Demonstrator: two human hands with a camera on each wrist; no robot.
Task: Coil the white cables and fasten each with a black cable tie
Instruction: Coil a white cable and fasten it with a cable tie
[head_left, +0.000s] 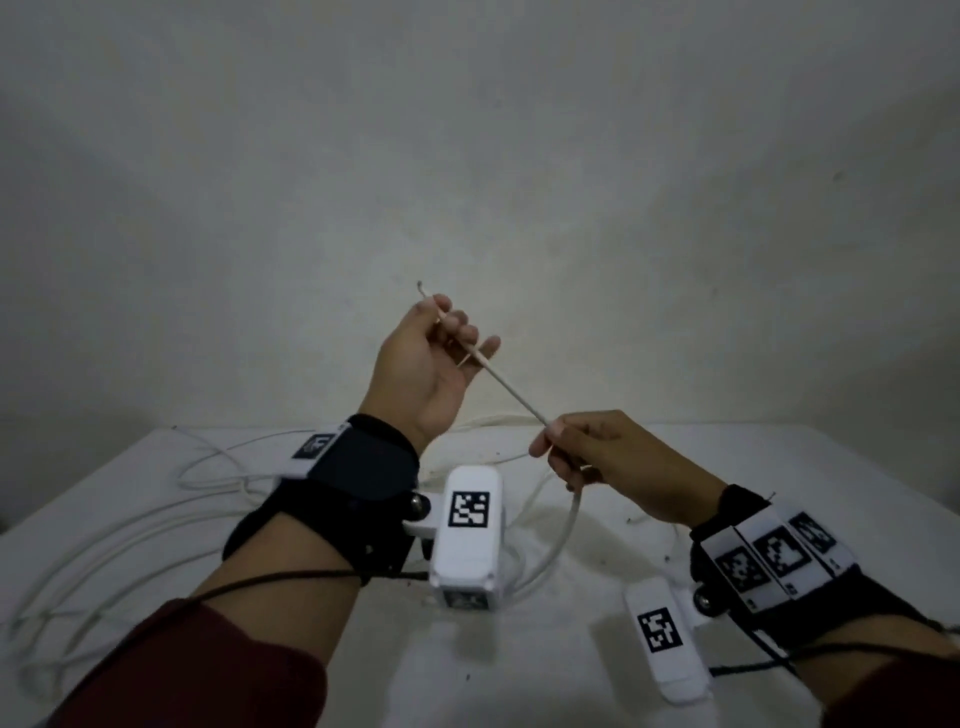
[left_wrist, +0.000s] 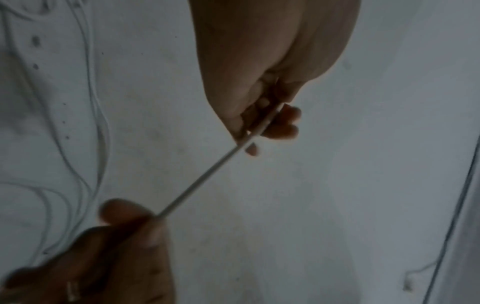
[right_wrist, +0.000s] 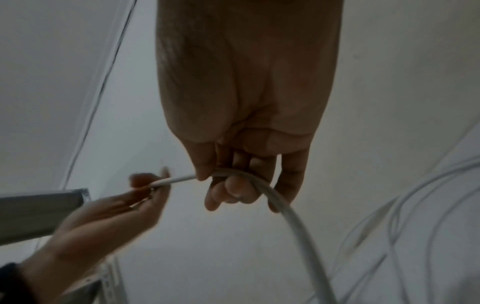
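A white cable (head_left: 511, 391) runs taut between both raised hands above the white table (head_left: 779, 467). My left hand (head_left: 441, 332) grips it near its end, and the tip (head_left: 420, 285) sticks out past the fingers. My right hand (head_left: 558, 441) pinches the cable lower down; from there it curves down (head_left: 569, 525) to the table. In the left wrist view the cable (left_wrist: 207, 176) stretches from the left hand (left_wrist: 265, 123) to the right hand (left_wrist: 135, 218). In the right wrist view the right hand (right_wrist: 228, 181) curls round the cable (right_wrist: 285, 214). No black cable tie is visible.
Loose loops of white cable (head_left: 130, 525) sprawl over the left and far side of the table. More strands (right_wrist: 405, 222) lie to the right in the right wrist view. A bare pale wall (head_left: 467, 156) stands right behind the table. A grey metal frame (right_wrist: 39, 214) shows at left.
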